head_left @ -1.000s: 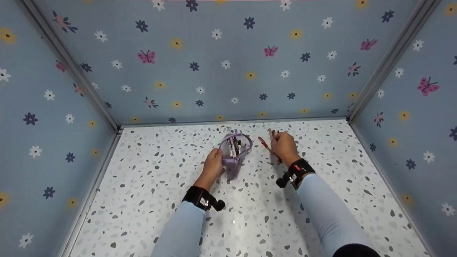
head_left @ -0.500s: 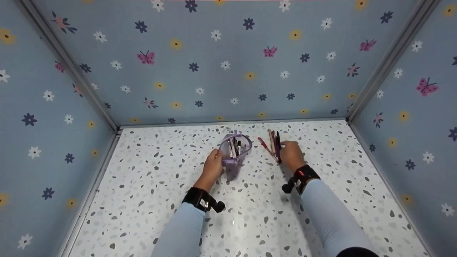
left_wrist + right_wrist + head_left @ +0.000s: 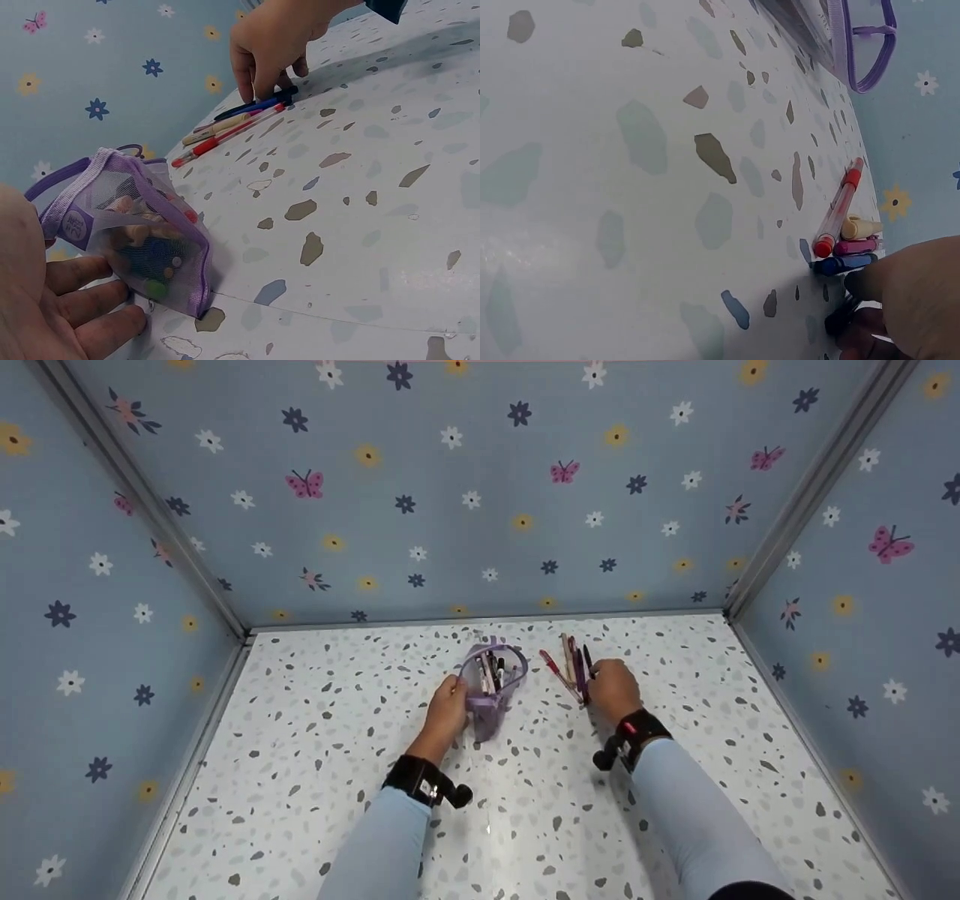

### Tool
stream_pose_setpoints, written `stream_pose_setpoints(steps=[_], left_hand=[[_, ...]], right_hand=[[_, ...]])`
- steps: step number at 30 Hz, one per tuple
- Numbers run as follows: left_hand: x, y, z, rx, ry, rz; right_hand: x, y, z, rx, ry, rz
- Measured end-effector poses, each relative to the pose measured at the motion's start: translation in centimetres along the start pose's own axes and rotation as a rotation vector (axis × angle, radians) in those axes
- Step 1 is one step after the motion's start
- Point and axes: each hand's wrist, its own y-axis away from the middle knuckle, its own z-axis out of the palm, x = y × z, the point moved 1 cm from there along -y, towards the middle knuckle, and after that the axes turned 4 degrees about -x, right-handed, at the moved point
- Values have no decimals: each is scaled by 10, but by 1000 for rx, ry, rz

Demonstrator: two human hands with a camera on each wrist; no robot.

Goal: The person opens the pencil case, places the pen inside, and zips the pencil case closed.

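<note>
My left hand [image 3: 446, 709] holds the near left side of a purple-trimmed mesh pouch [image 3: 489, 721], which stands with its top open. Pens and markers [image 3: 484, 675] show inside it; small coloured items [image 3: 157, 259] appear through the mesh in the left wrist view. To the right, my right hand [image 3: 615, 690] pinches a dark pen [image 3: 588, 655] at the right end of a small row of pens. Beside that pen lie a blue pen [image 3: 845, 263], a magenta pen [image 3: 859, 246], a beige marker [image 3: 861, 227] and a clear pen with red ends [image 3: 840, 208]. Its lower part is hidden by my fingers.
The tabletop [image 3: 360, 825] is white with grey speckles. Blue flowered panels [image 3: 465, 532] rise at the back and both sides, with the pens and pouch near the back one. A purple strap [image 3: 523, 660] loops over the pouch.
My right hand has moved off the top of the pens to their right side. The dark pen there now stands apart from the others. My left hand and the pouch stay put.
</note>
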Motion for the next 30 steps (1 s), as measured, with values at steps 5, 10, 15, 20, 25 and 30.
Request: stream_pose_setpoints(steps=[5, 10, 15, 20, 25, 30], left_hand=[[1, 1, 0, 4, -21, -3], [0, 0, 0, 1, -29, -2], [1, 0, 0, 6, -34, 2], [2, 2, 0, -9, -35, -9], [6, 2, -1, -28, -46, -12], [12, 1, 0, -28, -61, 10]], right_hand=[[-1, 1, -1, 11, 0, -16], [-19, 5, -8, -20, -132, 36], [-50, 11, -17, -126, -329, -37], [-88, 21, -10, -287, -519, -85], [-117, 23, 3, -367, -556, -77], [-136, 20, 18, -381, -495, -125]])
